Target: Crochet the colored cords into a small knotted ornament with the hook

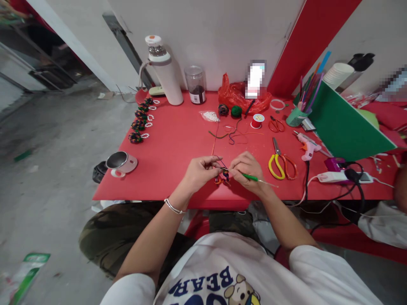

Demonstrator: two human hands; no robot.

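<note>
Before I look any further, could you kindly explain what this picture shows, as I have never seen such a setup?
Certainly. There is no machine here: a person works with two bare hands, seen from a camera worn on the head, looking forward and down. The left hand holds a small multicoloured yarn piece, and the right hand grips a thin green-handled tool. On the red table beyond them lie a green yarn ball and a spool of red thread. To the right are yellow-and-orange-handled scissors and a pink glue gun; to the left, a mug.
</note>
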